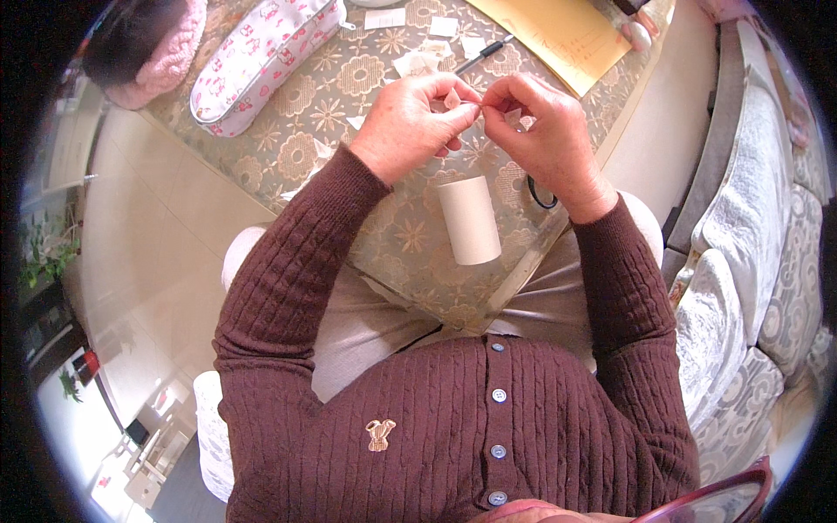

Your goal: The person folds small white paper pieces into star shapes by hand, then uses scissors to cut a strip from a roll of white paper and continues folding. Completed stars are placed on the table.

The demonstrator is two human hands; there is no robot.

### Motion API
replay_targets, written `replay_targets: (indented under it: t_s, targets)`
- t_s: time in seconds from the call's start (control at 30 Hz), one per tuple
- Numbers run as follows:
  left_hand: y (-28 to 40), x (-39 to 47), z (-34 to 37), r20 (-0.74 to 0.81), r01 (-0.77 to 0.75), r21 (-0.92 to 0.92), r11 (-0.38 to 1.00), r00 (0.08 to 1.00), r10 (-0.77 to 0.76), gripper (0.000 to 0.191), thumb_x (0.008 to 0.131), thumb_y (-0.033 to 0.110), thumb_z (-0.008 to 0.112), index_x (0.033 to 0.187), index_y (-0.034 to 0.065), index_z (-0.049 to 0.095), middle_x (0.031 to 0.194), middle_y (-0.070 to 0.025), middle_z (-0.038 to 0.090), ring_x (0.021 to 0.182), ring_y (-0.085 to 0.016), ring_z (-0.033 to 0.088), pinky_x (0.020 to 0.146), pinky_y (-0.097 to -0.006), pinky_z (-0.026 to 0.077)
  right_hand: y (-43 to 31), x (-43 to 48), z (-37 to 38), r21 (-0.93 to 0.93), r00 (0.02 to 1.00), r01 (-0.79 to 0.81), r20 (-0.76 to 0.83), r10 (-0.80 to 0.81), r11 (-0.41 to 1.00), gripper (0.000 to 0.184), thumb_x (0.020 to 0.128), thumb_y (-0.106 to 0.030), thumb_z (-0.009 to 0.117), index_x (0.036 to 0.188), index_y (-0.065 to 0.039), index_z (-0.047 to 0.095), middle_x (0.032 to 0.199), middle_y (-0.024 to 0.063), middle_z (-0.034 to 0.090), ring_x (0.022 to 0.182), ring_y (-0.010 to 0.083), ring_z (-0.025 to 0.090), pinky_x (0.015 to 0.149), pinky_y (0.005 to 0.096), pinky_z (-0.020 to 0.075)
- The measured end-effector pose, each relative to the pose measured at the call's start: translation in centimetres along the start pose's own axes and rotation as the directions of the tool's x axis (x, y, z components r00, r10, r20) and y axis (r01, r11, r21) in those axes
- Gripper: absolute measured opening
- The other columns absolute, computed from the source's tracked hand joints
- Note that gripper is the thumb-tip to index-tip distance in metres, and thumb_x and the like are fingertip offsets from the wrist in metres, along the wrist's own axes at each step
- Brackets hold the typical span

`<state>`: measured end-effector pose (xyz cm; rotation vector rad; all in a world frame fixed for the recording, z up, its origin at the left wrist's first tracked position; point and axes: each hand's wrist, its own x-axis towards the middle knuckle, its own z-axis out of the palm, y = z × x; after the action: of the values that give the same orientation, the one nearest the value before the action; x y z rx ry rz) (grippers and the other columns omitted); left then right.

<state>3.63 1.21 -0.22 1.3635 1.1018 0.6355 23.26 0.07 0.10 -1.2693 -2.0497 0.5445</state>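
Observation:
My left hand (418, 121) and my right hand (546, 127) meet over the table, fingertips pinched together. Between them is a small pale piece of paper (452, 99), mostly hidden by the fingers. Just below the hands, a cardboard tube (469, 222) lies on the flower-patterned tablecloth (412, 274) near the table corner. One black loop handle (541, 195), probably of scissors, shows from beneath my right hand. Beyond my fingers lie crumpled paper scraps (418, 63) and a black pen (484, 55).
A white pencil case (261, 68) with pink prints lies at the upper left, near a person's dark-haired head (134, 42) and pink fleece sleeve. Yellow paper (556, 42) with writing is at the upper right, beside another person's fingers (641, 29). A sofa (732, 196) stands right.

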Motion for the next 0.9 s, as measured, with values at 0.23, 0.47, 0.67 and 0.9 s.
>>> replay_targets:
  t_s: [0.23, 0.47, 0.67, 0.9]
  targets:
    - [0.24, -0.13, 0.05, -0.007, 0.01, -0.042, 0.999, 1.0, -0.01, 0.019, 0.095, 0.02, 0.066, 0.103, 0.0031, 0.069, 0.081, -0.0004, 0.068, 0.067, -0.007, 0.064, 0.056, -0.0217, 0.052, 0.24, -0.07, -0.06, 0.056, 1.0, -0.025, 0.019, 0.024, 0.998, 0.008, 0.085, -0.004, 0.071, 0.092, -0.003, 0.067, 0.081, 0.0044, 0.069, 0.075, 0.0101, 0.065, 0.068, 0.0259, 0.0536]
    - [0.3, 0.05, -0.49, 0.027, 0.027, -0.023, 0.999, 0.999, -0.027, 0.032, 0.097, 0.029, 0.066, 0.123, 0.0093, 0.067, 0.091, 0.0023, 0.069, 0.072, -0.005, 0.063, 0.06, -0.0206, 0.053, 0.23, -0.03, -0.05, 0.063, 0.999, -0.032, 0.015, 0.031, 0.998, 0.01, 0.086, -0.006, 0.072, 0.095, -0.003, 0.068, 0.082, 0.0047, 0.069, 0.077, 0.0099, 0.066, 0.07, 0.0265, 0.0548]
    - [0.17, 0.12, -0.47, 0.043, 0.014, -0.021, 1.0, 0.999, -0.013, 0.032, 0.099, 0.028, 0.064, 0.125, 0.0091, 0.066, 0.094, 0.0021, 0.069, 0.073, -0.005, 0.064, 0.061, -0.0206, 0.054, 0.29, -0.01, 0.16, -0.045, 1.0, -0.001, 0.019, 0.002, 0.999, 0.011, 0.086, -0.008, 0.073, 0.096, -0.005, 0.069, 0.084, 0.0059, 0.068, 0.078, 0.0134, 0.069, 0.071, 0.0269, 0.0559]
    - [-0.11, 0.16, -0.49, 0.031, 0.031, -0.039, 0.999, 0.999, -0.03, 0.032, 0.098, 0.027, 0.065, 0.125, 0.0087, 0.067, 0.097, 0.0006, 0.07, 0.074, -0.006, 0.064, 0.061, -0.0213, 0.055, 0.26, -0.08, 0.21, -0.118, 0.998, 0.057, 0.016, -0.055, 0.991, 0.013, 0.086, -0.009, 0.073, 0.098, -0.006, 0.069, 0.088, 0.0057, 0.068, 0.079, 0.0161, 0.07, 0.07, 0.0277, 0.0568]
